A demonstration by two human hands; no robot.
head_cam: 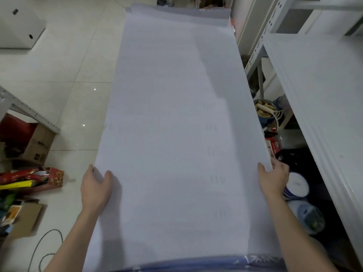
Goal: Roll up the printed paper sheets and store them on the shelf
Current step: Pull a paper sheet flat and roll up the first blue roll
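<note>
A long white paper sheet point(176, 107) stretches away from me over the tiled floor, blank side up, with faint print showing through. Its far end lies near the top of the view, and more sheet edges show there. My left hand point(96, 188) grips the sheet's left edge, thumb on top. My right hand point(274, 178) grips the right edge, thumb on top and fingers curled under. The near end of the sheet drops below the view, where a blue printed edge point(196, 265) shows. A white metal shelf point(318, 99) stands at the right.
Under the shelf sit a bowl of peanuts point(264, 109), tins and white tubs point(296, 186). A cardboard box point(38, 146) and red packets point(33, 178) lie at the left beside another rack's leg point(31, 112). A black cable point(45, 246) curls on the floor. A white cabinet point(19, 26) stands far left.
</note>
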